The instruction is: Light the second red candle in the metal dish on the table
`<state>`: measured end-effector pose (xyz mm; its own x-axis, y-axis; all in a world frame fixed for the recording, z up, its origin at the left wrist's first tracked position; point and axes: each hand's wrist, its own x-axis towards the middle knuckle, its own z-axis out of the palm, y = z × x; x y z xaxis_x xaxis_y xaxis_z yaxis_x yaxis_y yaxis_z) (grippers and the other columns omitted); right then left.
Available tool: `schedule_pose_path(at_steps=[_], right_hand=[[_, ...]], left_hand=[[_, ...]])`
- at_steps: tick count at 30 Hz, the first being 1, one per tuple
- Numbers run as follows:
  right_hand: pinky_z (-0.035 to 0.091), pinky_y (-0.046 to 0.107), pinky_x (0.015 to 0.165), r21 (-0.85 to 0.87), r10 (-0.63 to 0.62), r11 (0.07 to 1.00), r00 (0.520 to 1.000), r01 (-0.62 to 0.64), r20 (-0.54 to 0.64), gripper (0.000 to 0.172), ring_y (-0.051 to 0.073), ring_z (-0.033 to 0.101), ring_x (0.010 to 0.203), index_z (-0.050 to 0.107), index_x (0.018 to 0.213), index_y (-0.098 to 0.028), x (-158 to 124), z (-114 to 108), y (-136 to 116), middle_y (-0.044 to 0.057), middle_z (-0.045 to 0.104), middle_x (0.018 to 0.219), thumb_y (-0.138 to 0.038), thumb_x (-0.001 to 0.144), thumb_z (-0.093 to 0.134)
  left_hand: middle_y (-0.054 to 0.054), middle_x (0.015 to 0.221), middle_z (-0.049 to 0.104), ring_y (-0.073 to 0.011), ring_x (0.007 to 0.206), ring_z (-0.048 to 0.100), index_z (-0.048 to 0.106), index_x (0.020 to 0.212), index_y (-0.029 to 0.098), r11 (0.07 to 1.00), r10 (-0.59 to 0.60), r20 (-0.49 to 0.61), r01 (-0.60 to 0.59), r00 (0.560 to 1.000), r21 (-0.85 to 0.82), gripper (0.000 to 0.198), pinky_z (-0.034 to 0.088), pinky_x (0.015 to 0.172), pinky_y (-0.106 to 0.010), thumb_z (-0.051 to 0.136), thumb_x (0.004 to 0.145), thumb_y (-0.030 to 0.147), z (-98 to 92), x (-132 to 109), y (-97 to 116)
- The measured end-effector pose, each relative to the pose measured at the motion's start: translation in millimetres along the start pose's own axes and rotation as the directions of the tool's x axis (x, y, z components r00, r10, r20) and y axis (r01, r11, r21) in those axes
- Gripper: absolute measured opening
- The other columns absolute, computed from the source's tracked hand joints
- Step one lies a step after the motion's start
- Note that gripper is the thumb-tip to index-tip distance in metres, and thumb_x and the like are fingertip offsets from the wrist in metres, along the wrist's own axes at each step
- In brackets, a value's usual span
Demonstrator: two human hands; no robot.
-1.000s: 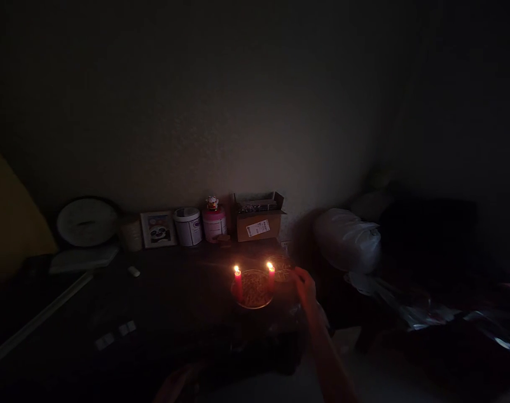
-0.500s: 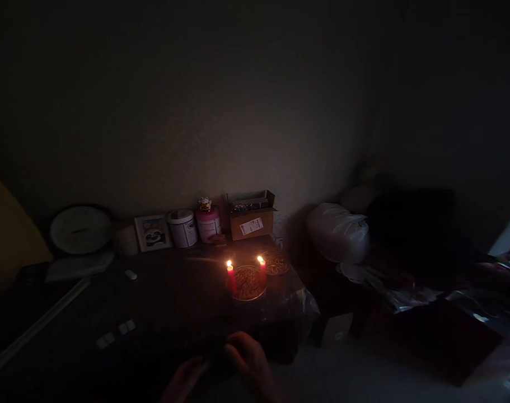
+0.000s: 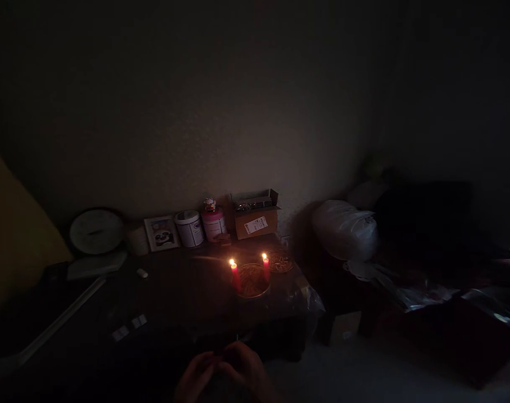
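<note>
In near darkness, my left hand (image 3: 196, 374) and my right hand (image 3: 245, 364) meet at the table's front edge with fingers curled in. Both look closed; what they hold, if anything, is lost in the dark. A thin pale tip (image 3: 237, 337) shows just above the right fingers; its kind is unclear. Beyond the hands, a lit red candle (image 3: 235, 278) and a second lit red candle (image 3: 266, 269) stand upright at the left and right of a round dish (image 3: 255, 295). Another round, patterned dish or lid (image 3: 281, 262) lies behind on the right.
Along the wall stand a round-faced scale (image 3: 96, 230), a panda picture (image 3: 162, 233), a white tub (image 3: 190, 228), a pink-lidded tub (image 3: 215, 225) and an open cardboard box (image 3: 256, 224). Small white pieces (image 3: 130, 327) lie at front left. A white plastic bag (image 3: 345, 229) sits right of the table.
My hands have come closer together, and a pale tip now shows above the right fingers. The view has shifted, so the scene sits slightly further right. Both candles still burn; the dish looks darker.
</note>
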<state>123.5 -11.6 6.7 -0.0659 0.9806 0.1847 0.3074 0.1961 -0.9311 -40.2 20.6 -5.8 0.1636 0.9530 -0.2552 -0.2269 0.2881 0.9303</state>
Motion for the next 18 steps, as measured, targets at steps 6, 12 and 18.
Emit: schedule_pose_path(at_steps=[6, 12, 18], right_hand=[[0.048, 0.026, 0.078, -0.031, 0.033, 0.999, 0.999, -0.033, -0.017, 0.028, 0.021, 0.063, 0.09, 0.064, 0.098, -0.02, -0.8, 1.7, 2.3, 0.005, 0.068, 0.097, -0.039, 0.079, 0.06], [0.048, 0.027, 0.075, -0.074, 0.02, 0.997, 1.0, -0.019, 0.008, 0.03, 0.02, 0.064, 0.086, 0.063, 0.096, -0.019, 2.0, 2.9, 7.2, 0.005, 0.068, 0.093, -0.043, 0.079, 0.058], [0.049, 0.027, 0.075, -0.052, 0.011, 0.999, 1.0, -0.01, 0.018, 0.031, 0.02, 0.064, 0.086, 0.063, 0.097, -0.018, 2.8, 2.4, 6.8, 0.006, 0.069, 0.093, -0.043, 0.08, 0.057]], left_hand=[[-0.009, 0.086, 0.074, -0.034, 0.097, 0.063, 0.067, 0.077, 0.02, 1.0, 0.007, 0.006, -0.007, 1.0, 0.012, 0.041, 0.048, 0.088, -0.043, 0.082, 0.045, 0.042, 2.5, -4.1, 1.8], [-0.012, 0.092, 0.073, -0.0343, 0.099, 0.062, 0.069, 0.079, 0.018, 1.0, -0.002, -0.024, 0.003, 1.0, 0.029, 0.043, 0.047, 0.088, -0.039, 0.082, 0.046, 0.042, 1.4, -3.6, -0.1], [-0.009, 0.087, 0.072, -0.0331, 0.098, 0.062, 0.068, 0.079, 0.02, 1.0, -0.02, -0.004, 0.02, 1.0, 0.009, 0.039, 0.046, 0.089, -0.041, 0.081, 0.047, 0.039, 2.0, -4.7, 4.4]])
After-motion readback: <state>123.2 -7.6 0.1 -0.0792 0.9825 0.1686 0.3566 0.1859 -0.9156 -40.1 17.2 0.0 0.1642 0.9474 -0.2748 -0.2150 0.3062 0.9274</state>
